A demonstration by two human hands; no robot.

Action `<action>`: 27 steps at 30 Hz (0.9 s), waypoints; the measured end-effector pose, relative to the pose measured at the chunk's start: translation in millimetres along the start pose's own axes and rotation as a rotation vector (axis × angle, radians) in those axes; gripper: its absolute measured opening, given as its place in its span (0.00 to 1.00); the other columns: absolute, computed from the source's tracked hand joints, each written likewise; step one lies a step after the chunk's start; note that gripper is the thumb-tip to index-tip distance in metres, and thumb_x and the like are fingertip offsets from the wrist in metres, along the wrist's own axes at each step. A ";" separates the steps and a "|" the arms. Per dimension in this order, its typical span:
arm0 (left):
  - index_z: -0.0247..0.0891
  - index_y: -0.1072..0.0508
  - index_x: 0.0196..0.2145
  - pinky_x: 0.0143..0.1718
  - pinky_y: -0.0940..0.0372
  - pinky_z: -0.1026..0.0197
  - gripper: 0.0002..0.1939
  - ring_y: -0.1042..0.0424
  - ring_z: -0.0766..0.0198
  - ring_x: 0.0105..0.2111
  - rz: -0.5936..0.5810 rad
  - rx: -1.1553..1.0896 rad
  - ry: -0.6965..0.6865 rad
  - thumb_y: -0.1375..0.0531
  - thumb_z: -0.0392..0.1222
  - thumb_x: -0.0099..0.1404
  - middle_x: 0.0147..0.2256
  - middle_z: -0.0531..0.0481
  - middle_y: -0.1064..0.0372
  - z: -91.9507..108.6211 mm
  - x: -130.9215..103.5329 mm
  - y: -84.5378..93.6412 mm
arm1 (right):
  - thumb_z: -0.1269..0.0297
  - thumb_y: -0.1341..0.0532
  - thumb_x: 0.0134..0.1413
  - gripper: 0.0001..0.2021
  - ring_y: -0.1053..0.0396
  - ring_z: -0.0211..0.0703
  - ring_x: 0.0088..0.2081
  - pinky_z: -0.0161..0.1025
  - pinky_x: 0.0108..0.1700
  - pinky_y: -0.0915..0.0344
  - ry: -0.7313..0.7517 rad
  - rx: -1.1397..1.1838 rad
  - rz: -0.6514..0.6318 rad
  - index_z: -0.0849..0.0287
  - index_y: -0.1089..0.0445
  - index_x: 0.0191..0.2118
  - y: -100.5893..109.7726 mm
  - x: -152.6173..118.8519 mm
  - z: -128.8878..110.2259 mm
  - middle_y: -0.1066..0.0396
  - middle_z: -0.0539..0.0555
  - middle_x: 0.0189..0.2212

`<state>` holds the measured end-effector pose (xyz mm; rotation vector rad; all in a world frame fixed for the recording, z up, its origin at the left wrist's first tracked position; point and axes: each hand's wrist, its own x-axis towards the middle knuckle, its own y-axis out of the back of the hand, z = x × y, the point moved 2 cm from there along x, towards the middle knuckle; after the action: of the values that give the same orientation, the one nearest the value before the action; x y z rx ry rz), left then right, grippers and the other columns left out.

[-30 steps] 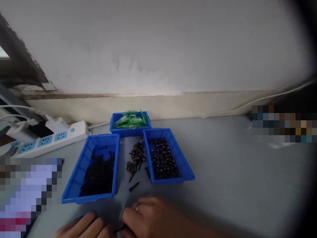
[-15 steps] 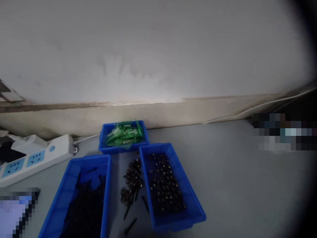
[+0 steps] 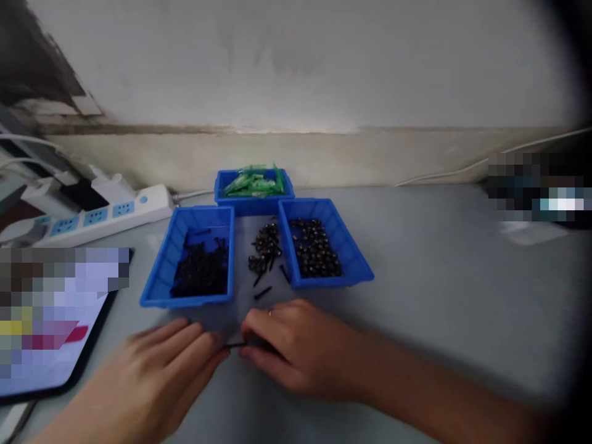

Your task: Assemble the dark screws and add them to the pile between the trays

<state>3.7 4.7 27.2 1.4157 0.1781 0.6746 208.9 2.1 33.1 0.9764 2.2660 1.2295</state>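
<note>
A thin black screw (image 3: 237, 345) spans the gap between my two hands, above the front of the table. My left hand (image 3: 178, 364) pinches its left end, fingers closed together. My right hand (image 3: 300, 345) is closed at the other end with thumb and index finger; whatever else lies inside that grip is hidden. Behind the left hand stands a blue bin (image 3: 155, 277) of black screws (image 3: 201, 268). Another blue bin (image 3: 354, 259), behind the right hand, holds small dark, shiny rounded pieces (image 3: 317, 250). Between the bins lies a pile of screws with rounded pieces on them (image 3: 266, 246).
A smaller blue bin (image 3: 222, 202) with green plastic packets (image 3: 256, 183) stands by the wall. At left are a white power strip (image 3: 111, 216) with plugs and a tablet-like screen (image 3: 60, 320), partly blurred out. Loose screws (image 3: 263, 293) lie near the pile. A cable (image 3: 444, 174) runs along the wall.
My view has tipped down and drawn back, so the bins appear higher and smaller. Both hands have come into view, holding the screw between them.
</note>
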 end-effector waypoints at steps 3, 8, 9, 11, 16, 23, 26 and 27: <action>0.40 0.32 0.31 0.23 0.41 0.63 0.19 0.32 0.65 0.22 -0.011 -0.045 -0.012 0.57 0.40 0.75 0.23 0.55 0.35 5.2 10.3 9.5 | 0.64 0.43 0.64 0.06 0.30 0.41 0.30 0.34 0.30 0.44 -0.024 -0.017 -0.044 0.61 0.35 0.40 2.7 -0.7 -3.4 0.28 0.52 0.29; 0.40 0.33 0.30 0.23 0.42 0.60 0.18 0.33 0.63 0.23 -0.013 -0.094 0.039 0.56 0.41 0.75 0.23 0.54 0.36 5.8 8.0 7.6 | 0.65 0.43 0.64 0.05 0.30 0.39 0.32 0.34 0.33 0.42 -0.044 0.054 -0.030 0.61 0.34 0.39 -0.7 -2.3 -6.6 0.29 0.51 0.30; 0.40 0.34 0.29 0.23 0.43 0.60 0.18 0.34 0.64 0.22 0.003 -0.092 0.037 0.56 0.41 0.75 0.23 0.55 0.36 5.9 7.6 6.9 | 0.65 0.43 0.64 0.04 0.30 0.39 0.34 0.34 0.34 0.41 -0.049 0.079 -0.005 0.60 0.34 0.40 -1.6 -3.3 -6.5 0.29 0.50 0.31; 0.40 0.35 0.29 0.23 0.44 0.60 0.18 0.34 0.64 0.22 0.025 -0.085 0.011 0.56 0.40 0.75 0.22 0.55 0.36 7.0 7.6 5.9 | 0.65 0.43 0.63 0.04 0.30 0.38 0.35 0.33 0.36 0.41 -0.068 0.126 0.036 0.60 0.35 0.40 -3.0 -5.5 -5.6 0.29 0.50 0.32; 0.39 0.33 0.32 0.23 0.44 0.61 0.16 0.33 0.64 0.23 0.002 -0.095 -0.021 0.55 0.39 0.75 0.24 0.54 0.35 8.2 5.6 3.5 | 0.65 0.42 0.62 0.04 0.33 0.35 0.30 0.31 0.31 0.42 -0.113 0.231 0.039 0.60 0.35 0.39 -3.0 -8.4 -3.3 0.31 0.48 0.29; 0.40 0.34 0.30 0.24 0.41 0.62 0.15 0.30 0.64 0.24 -0.103 -0.107 0.013 0.54 0.40 0.73 0.25 0.54 0.33 8.7 6.7 -0.1 | 0.67 0.39 0.58 0.04 0.36 0.33 0.27 0.29 0.29 0.44 -0.055 0.243 0.062 0.60 0.35 0.36 -3.0 -9.3 -3.8 0.33 0.46 0.26; 0.40 0.33 0.29 0.23 0.39 0.63 0.15 0.29 0.65 0.23 -0.137 -0.095 0.003 0.54 0.38 0.72 0.24 0.54 0.31 13.5 12.1 0.1 | 0.69 0.38 0.55 0.03 0.35 0.33 0.27 0.29 0.29 0.44 -0.038 0.228 0.052 0.61 0.34 0.35 -1.8 -11.1 -4.9 0.33 0.46 0.25; 0.40 0.33 0.29 0.23 0.39 0.64 0.16 0.28 0.66 0.22 -0.149 -0.090 -0.002 0.55 0.38 0.71 0.24 0.53 0.30 14.9 14.0 0.2 | 0.70 0.38 0.55 0.03 0.35 0.33 0.27 0.29 0.29 0.43 -0.034 0.220 0.046 0.61 0.33 0.35 -1.3 -11.7 -5.3 0.33 0.46 0.25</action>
<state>22.3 -0.5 33.8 1.3030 0.2465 0.5515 213.2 -9.9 35.0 1.1240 2.4019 0.9874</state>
